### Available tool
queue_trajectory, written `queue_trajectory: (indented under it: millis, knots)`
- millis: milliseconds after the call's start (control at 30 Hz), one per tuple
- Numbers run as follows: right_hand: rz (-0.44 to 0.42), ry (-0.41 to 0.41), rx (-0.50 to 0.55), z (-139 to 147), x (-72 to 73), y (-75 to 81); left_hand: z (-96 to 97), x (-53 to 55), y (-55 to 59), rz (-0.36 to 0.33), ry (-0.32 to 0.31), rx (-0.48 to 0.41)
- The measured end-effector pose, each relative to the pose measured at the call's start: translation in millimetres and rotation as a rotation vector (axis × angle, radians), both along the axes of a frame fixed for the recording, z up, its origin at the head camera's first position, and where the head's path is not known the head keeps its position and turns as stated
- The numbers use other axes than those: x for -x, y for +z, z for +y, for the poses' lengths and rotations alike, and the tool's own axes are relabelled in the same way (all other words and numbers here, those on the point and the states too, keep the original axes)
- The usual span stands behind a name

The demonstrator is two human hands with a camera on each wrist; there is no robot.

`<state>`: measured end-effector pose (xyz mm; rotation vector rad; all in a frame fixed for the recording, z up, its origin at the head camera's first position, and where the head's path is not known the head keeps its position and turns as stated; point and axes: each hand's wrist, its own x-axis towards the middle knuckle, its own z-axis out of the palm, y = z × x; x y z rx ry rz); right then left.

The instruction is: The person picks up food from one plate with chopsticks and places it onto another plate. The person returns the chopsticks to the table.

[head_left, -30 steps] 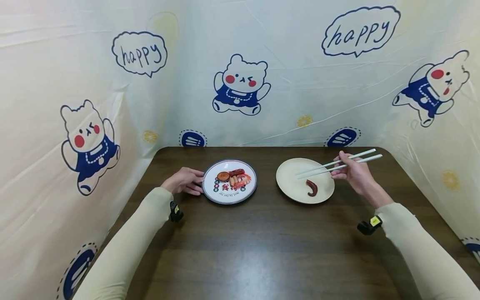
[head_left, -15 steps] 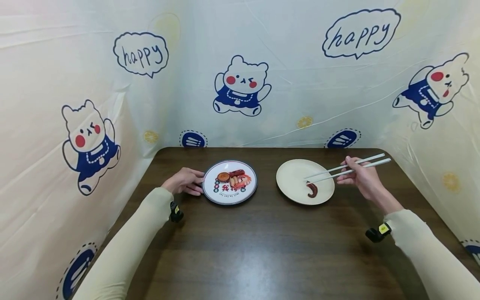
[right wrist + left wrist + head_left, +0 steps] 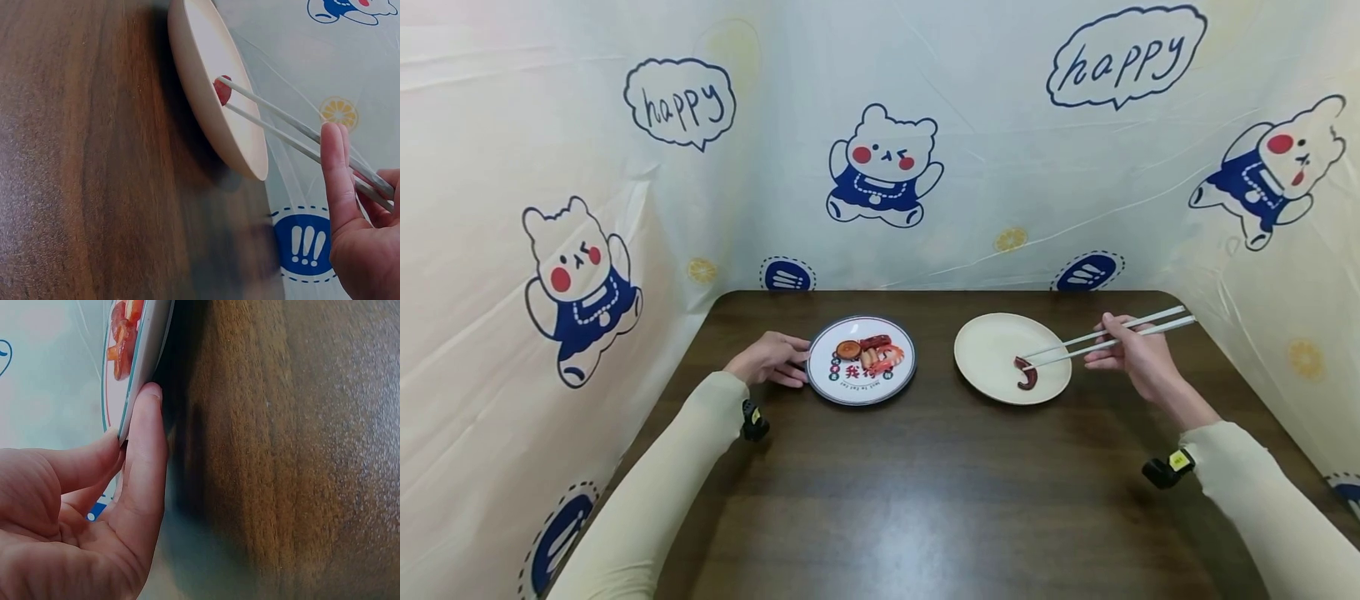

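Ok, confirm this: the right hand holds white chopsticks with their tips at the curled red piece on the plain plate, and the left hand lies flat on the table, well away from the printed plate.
Wrong about the left hand: in the left wrist view its fingers touch the printed plate's rim. The rest holds: the right hand holds white chopsticks, tips at the curled red piece on the plain plate.

A dark wooden table (image 3: 925, 500) carries everything. On it sit a printed plate (image 3: 829, 383) and a plain cream plate (image 3: 985, 346), apart.

Cream plate (image 3: 992, 354); white chopsticks (image 3: 1105, 337); dark-red sausage (image 3: 1026, 377); blue-rimmed white printed plate (image 3: 820, 371).
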<state>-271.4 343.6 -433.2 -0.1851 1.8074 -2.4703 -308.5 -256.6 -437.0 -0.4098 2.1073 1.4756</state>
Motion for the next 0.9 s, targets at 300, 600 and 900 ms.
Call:
queue_trajectory:
  millis: [300, 600, 900]
  knots:
    - [-0.005, 0.003, -0.064, -7.5, 3.7, 0.1, 0.1, -1.1, 1.1, -0.002, 0.003, -0.002]
    - [0.016, 0.036, -0.107, -27.5, 11.9, 1.1, -1.8, -1.0, -0.4, -0.003, -0.004, 0.006]
    - [0.040, 0.040, -0.111, -35.1, 13.0, 2.4, -0.1, -1.6, 0.3, 0.004, 0.002, 0.003]
